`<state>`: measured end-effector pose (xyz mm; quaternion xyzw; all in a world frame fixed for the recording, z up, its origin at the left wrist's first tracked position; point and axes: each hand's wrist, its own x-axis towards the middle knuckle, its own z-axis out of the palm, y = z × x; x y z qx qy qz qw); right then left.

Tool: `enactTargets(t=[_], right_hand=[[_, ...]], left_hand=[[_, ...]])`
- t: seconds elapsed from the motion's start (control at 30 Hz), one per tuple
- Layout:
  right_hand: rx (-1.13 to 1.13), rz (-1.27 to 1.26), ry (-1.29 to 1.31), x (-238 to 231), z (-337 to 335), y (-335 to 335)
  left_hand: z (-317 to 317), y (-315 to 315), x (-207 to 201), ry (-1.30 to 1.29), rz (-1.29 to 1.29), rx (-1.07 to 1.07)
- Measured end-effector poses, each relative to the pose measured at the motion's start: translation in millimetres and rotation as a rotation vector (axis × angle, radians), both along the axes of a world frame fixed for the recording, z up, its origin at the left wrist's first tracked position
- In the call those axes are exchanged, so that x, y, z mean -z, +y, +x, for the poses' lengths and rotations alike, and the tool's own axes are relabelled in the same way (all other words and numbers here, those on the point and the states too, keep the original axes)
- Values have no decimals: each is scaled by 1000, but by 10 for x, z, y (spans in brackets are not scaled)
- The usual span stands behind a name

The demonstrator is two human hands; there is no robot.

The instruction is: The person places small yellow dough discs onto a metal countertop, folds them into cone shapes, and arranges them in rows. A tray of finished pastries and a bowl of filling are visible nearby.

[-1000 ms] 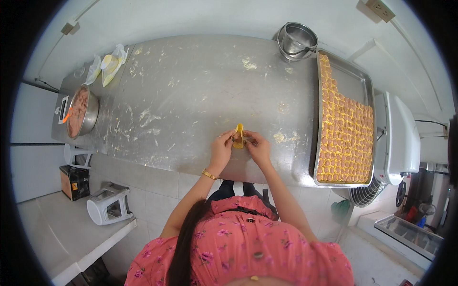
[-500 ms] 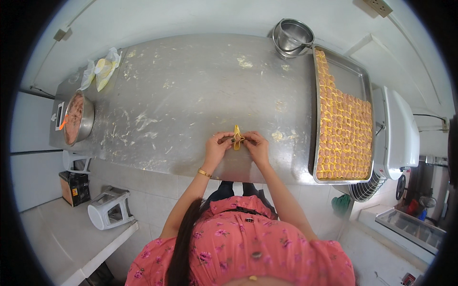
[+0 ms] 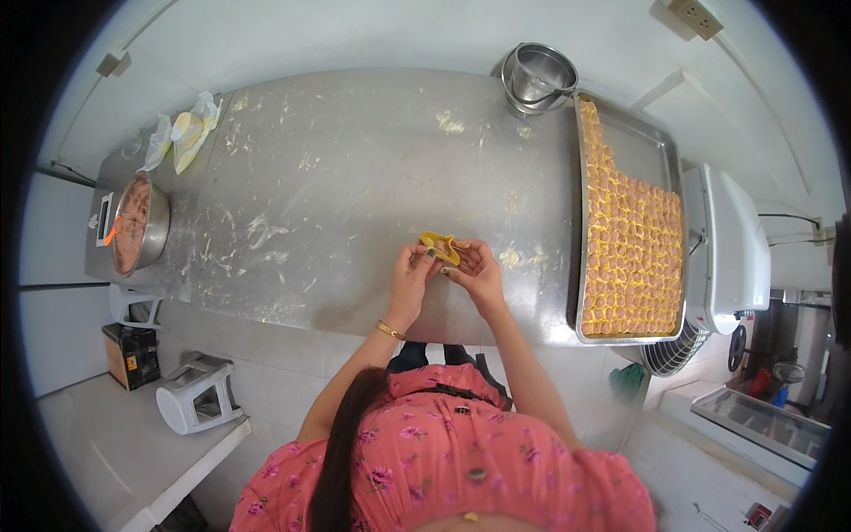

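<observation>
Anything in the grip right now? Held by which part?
Yes, a yellow wrapper, by its edges: left grip at its left side, right grip at its right. Exact fingertip contact is too small to tell.

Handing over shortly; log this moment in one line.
Left fingers: hold yellow dumpling wrapper; right fingers: at wrapper, grip unclear; tray: part-filled, dumplings

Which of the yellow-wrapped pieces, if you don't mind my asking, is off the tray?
The piece held between the left hand and right hand; the other pieces sit packed together in the tray.
</observation>
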<state>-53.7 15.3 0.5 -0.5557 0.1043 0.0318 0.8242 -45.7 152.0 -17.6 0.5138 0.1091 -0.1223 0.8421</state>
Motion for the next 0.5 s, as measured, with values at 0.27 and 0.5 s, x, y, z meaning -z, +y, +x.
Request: enactTargets(t=[0.27, 0.5], right_hand=[[28, -367, -11, 248, 68, -215], [-138, -753, -55, 238, 109, -370]], left_hand=[[-14, -1, -121, -135, 122, -26], [128, 88, -45, -413, 802, 227]])
